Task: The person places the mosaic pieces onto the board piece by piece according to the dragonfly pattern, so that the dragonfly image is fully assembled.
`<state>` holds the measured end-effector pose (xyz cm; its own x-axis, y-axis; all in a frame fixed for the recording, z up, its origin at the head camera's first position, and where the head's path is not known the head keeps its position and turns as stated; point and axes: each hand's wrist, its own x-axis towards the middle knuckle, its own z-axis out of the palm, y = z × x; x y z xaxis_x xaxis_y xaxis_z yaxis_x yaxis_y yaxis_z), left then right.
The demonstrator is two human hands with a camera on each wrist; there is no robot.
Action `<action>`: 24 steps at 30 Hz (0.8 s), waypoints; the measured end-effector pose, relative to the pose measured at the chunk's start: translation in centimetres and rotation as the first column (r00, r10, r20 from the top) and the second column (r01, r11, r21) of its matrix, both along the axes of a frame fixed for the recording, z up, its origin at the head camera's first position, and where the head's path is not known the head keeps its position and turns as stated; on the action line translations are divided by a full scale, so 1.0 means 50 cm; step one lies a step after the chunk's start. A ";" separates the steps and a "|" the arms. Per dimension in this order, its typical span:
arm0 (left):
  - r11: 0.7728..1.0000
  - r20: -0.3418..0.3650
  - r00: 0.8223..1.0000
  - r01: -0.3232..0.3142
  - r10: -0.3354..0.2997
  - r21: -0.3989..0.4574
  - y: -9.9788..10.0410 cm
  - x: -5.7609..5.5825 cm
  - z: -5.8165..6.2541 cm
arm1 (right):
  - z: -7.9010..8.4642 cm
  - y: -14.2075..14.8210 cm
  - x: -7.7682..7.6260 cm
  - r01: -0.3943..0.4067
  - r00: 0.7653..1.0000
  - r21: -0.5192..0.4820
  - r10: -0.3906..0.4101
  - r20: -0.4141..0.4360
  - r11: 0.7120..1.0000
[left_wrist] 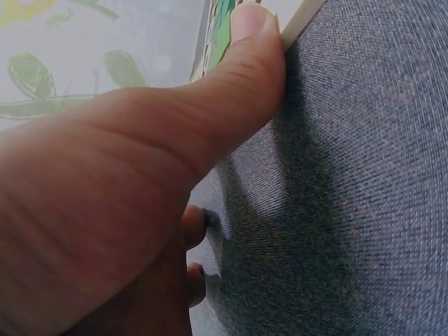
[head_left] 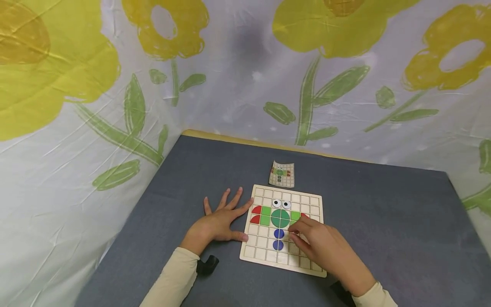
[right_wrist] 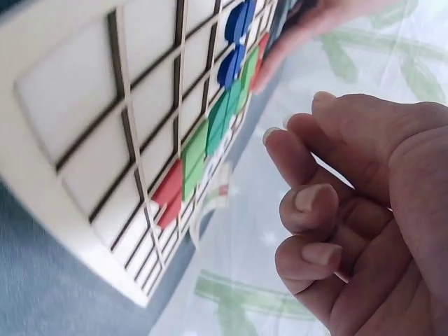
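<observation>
A square wooden grid board lies on the table. On it sit two eye pieces, a dark green circle of quarter pieces, light green squares, red quarter pieces and two blue discs in a column. My left hand rests with fingers spread, its thumb on the board's left edge. Over the board's right half hovers my right hand. Its fingers bend loosely, and I see nothing between thumb and fingertips. It partly hides the right-hand red and green pieces.
Just behind the board, a small curled picture card shows a similar pattern on a grid. The dark grey tabletop extends to both sides. Flower-printed fabric hangs behind and to the left.
</observation>
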<state>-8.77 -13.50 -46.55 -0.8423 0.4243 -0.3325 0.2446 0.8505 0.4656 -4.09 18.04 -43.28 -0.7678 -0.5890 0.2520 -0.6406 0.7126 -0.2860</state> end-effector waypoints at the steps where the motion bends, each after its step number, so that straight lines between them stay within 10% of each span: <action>1: 1.000 0.000 1.000 -0.001 0.001 0.007 -0.001 -0.001 -0.002 | 0.002 0.004 -0.002 -0.003 1.000 -0.005 0.003 -0.012 1.000; 4: 0.999 -0.030 1.000 0.008 -0.008 0.031 -0.009 -0.008 -0.028 | 0.009 0.014 -0.010 -0.015 0.999 -0.025 0.013 -0.048 1.000; 15: 0.997 -0.153 0.988 0.041 -0.030 0.066 -0.015 0.010 0.020 | 0.034 0.050 -0.025 0.016 0.989 -0.025 -0.020 -0.145 1.000; 24: 0.993 -0.480 0.875 0.105 -0.070 0.047 -0.014 0.029 0.074 | 0.052 0.066 -0.020 0.049 0.993 0.014 -0.047 -0.109 0.999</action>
